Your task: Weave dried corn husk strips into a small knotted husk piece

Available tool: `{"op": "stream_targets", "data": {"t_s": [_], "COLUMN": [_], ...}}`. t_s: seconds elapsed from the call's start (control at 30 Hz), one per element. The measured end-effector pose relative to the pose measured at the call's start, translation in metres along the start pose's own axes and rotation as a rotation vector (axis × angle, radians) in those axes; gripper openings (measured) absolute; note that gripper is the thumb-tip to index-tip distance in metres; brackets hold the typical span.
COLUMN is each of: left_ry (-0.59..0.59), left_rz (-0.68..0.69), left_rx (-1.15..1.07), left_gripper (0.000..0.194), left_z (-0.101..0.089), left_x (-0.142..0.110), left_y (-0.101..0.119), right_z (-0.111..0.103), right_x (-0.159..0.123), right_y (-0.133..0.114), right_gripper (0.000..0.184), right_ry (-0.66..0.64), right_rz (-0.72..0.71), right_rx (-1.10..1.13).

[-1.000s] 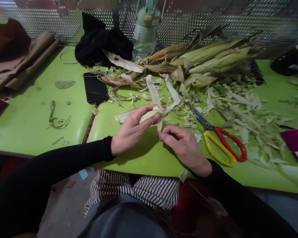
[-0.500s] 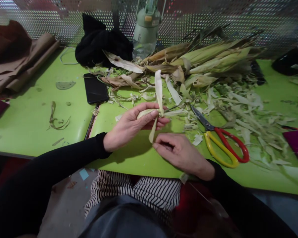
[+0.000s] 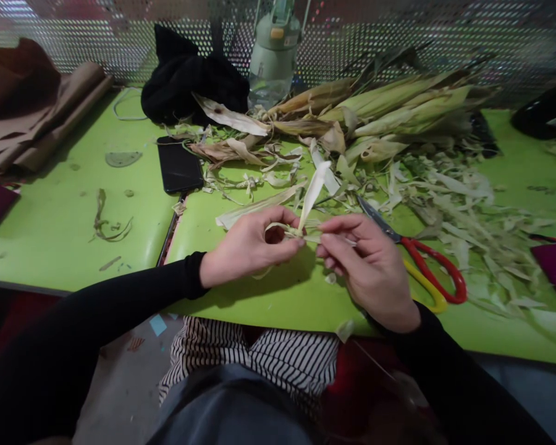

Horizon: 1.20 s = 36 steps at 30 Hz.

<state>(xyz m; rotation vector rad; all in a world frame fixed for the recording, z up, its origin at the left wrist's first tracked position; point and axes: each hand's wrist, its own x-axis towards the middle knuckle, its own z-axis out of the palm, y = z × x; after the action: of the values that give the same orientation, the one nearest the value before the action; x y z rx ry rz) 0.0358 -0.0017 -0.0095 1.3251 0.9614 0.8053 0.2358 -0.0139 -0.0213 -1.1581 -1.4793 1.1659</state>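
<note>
Between my hands is a small knotted piece of pale corn husk (image 3: 311, 194), with one strip sticking up and others out to the sides. My left hand (image 3: 254, 244) pinches it near the knot, thumb against fingertips. On the right side, my right hand (image 3: 368, 256) grips a strip of the same husk between thumb and forefinger. Just beyond my right hand lie scissors (image 3: 438, 269) with one red and one yellow handle, partly hidden behind that hand. A loose flat husk strip (image 3: 254, 207) rests on the table behind my left hand.
Husk scraps (image 3: 463, 210) litter the green table (image 3: 134, 247) on the right. Whole corn husks (image 3: 398, 114) are heaped at the back beside a bottle (image 3: 273, 62) and black cloth (image 3: 194, 86). A phone (image 3: 180, 165) and brown paper (image 3: 32, 117) lie to the left.
My right hand has shifted up and right, from the strip hanging below the knot to the side strip. My left hand has closed round the knot, and the upright strip now leans right.
</note>
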Motion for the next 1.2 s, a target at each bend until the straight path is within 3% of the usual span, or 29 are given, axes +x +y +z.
{"op": "stream_targets", "data": {"t_s": [0.1, 0.23, 0.37, 0.57, 0.7, 0.8, 0.83, 0.9, 0.97, 1.07, 1.2], "left_ry": [-0.001, -0.077, -0.125, -0.173, -0.223, -0.107, -0.058, 0.01, 0.034, 0.02, -0.019], "left_rz": [0.045, 0.019, 0.037, 0.036, -0.098, -0.132, -0.12, -0.107, -0.099, -0.031, 0.027], "left_rx": [-0.043, -0.044, -0.005, -0.023, -0.27, -0.559, -0.618, -0.666, -0.656, -0.593, -0.559], "left_gripper": [0.02, 0.016, 0.018, 0.006, 0.009, 0.011, 0.01, 0.01, 0.008, 0.009, 0.016], "left_z": [-0.003, -0.002, 0.004, 0.009, 0.011, 0.012, 0.012, 0.013, 0.015, 0.019, 0.019], "left_x": [0.002, 0.004, 0.001, -0.002, 0.001, 0.004, 0.004, 0.004, 0.002, -0.001, 0.0], "left_y": [-0.001, -0.004, -0.004, -0.009, -0.015, -0.012, -0.01, -0.007, -0.005, -0.008, -0.014], "right_z": [-0.005, -0.004, 0.001, 0.002, -0.002, -0.003, -0.002, 0.003, 0.009, 0.017, 0.019], "right_x": [0.002, 0.007, 0.007, 0.006, 0.01, 0.01, 0.008, 0.005, 0.001, -0.001, 0.0], "right_y": [0.001, -0.003, -0.003, 0.003, 0.004, 0.002, 0.001, 0.0, 0.0, 0.002, 0.003], "right_gripper": [0.01, 0.017, 0.007, 0.015, 0.011, 0.007, 0.006, 0.012, 0.015, 0.022, 0.024], "right_ry": [0.053, 0.011, -0.007, 0.006, 0.053, 0.26, 0.262, 0.12, -0.051, -0.083, -0.169], "right_rz": [-0.071, -0.11, -0.249, -0.274, -0.276, -0.51, -0.599, -0.657, -0.57, -0.447, -0.417], "right_rx": [-0.007, -0.176, -0.304, -0.27, -0.323, -0.449, -0.501, -0.591, -0.648, -0.691, -0.694]}}
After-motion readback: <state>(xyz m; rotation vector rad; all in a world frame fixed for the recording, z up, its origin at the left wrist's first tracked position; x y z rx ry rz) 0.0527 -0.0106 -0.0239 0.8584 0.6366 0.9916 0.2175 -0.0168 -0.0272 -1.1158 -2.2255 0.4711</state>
